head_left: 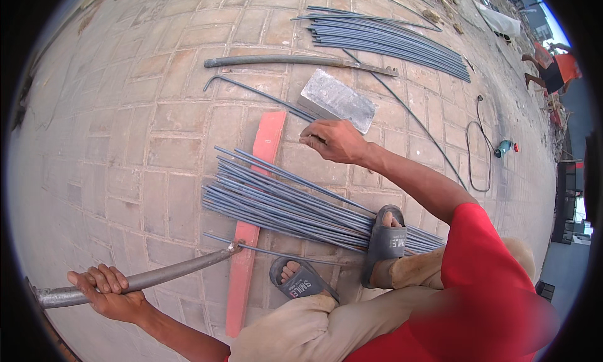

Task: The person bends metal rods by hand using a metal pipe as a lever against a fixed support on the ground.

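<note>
My left hand (pixel 113 293) is wrapped round the near end of a curved grey metal pipe (pixel 182 269). The pipe's far tip meets a single thin steel rod (pixel 295 257) on a red-painted bar (pixel 267 136). Over the paving, my right hand (pixel 336 140) is closed with curled fingers; whatever they hold, if anything, is hidden. Beside that hand lies a rod with a hooked end (pixel 251 93), partly covered by the hand, and a grey rectangular block (pixel 339 99). Between my hands, a bundle of steel rods (pixel 282 202) crosses the red bar and runs under my sandalled foot (pixel 383 239).
A second metal pipe (pixel 270 60) lies beyond the block, and another rod bundle (pixel 389 38) farther off. One long rod (pixel 414 117) stretches diagonally. To the right are a black cable (pixel 468 148) and a green power tool (pixel 504 148). Another person (pixel 559 70) is at the far right.
</note>
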Demonstrator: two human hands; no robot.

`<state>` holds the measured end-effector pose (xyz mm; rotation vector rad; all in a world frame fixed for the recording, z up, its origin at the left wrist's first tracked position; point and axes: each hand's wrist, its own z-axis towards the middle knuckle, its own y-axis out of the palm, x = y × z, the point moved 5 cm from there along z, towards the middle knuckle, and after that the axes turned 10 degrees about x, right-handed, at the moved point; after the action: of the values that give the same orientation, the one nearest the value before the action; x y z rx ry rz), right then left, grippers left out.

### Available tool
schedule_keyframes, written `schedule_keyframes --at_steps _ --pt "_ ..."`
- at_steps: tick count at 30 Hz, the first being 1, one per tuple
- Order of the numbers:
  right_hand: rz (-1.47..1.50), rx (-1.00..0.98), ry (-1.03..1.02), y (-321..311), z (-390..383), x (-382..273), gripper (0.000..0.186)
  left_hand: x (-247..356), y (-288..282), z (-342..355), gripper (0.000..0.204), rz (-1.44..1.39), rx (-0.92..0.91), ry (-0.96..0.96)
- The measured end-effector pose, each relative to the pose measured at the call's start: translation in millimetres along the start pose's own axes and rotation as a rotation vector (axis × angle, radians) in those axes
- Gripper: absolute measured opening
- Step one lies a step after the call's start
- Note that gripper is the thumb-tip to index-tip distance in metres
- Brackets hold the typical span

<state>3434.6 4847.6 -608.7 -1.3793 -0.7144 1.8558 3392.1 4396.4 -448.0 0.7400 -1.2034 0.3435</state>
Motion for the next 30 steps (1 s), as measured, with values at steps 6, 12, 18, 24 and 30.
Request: schedule_keyframes --at_steps 6,12,18,24,30 --pt "-0.468 0.271 0.112 -57.8 81.7 145.3 0.035 -11.5 5.2 0.1 0.02 -0.013 0.061 -0.036" --pt "0.355 0.54 1.432 -35.4 82.0 280.6 0.053 1.0 6.5 -3.4 0.026 0.022 0.15 0.011" --pt "0.742 0.835 1.513 -14.9 58.2 315.1 0.05 1.5 -4.4 -2.9 0.038 -0.002 0.174 0.003" --pt "0.77 1.232 1.673 -3.1 71.5 292.6 0.069 0.5 -5.0 -0.8 0.033 -0.063 0.085 -0.04" --pt "0.784 1.472 1.333 -53.4 78.9 304.5 0.037 -1.5 11.4 -1.9 0.035 -0.057 -0.005 -0.032"
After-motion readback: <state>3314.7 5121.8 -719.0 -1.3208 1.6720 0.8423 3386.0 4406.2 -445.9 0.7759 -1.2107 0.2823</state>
